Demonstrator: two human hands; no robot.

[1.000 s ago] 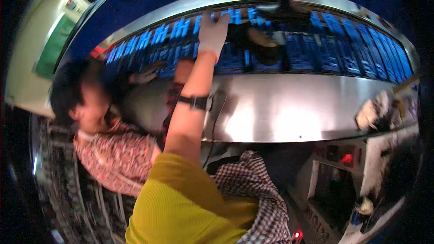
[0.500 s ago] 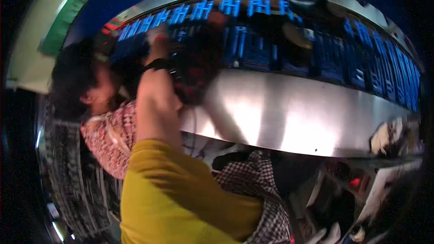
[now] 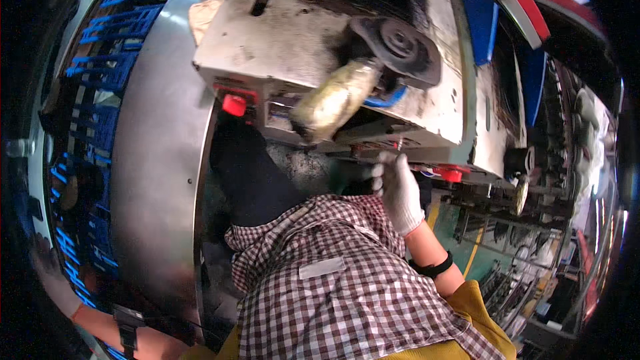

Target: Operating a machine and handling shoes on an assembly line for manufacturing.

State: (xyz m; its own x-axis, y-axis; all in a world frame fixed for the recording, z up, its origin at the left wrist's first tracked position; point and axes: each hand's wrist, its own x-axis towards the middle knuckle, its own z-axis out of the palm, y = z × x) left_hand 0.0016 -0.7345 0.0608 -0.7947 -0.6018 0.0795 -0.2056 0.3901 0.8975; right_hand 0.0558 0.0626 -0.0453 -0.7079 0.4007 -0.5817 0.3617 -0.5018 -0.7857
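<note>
My left hand (image 3: 57,280), in a pale glove, reaches out at the far left over the blue slatted racks (image 3: 100,127). It is dim and a little smeared; its fingers look stretched out, and I see nothing held in them. A dark band sits on that wrist. My right hand (image 3: 400,193), in a white knitted glove, is raised in front of my checked apron (image 3: 327,260). Its fingers are loosely bent and apart, with nothing in them. Beyond it stands a worn cream-coloured machine (image 3: 267,47) with a yellowish wrapped pad (image 3: 337,100) sticking out towards me.
A smooth metal ledge (image 3: 160,140) runs along the racks on my left. The machine carries a red button (image 3: 234,105) and a dark rounded part (image 3: 400,47). A second red button (image 3: 448,173) is right of my right hand. Shelving (image 3: 533,227) stands further right.
My view has swung right, away from the person in the patterned top, and the racks now lie at the left. The machine and my right hand have come into view.
</note>
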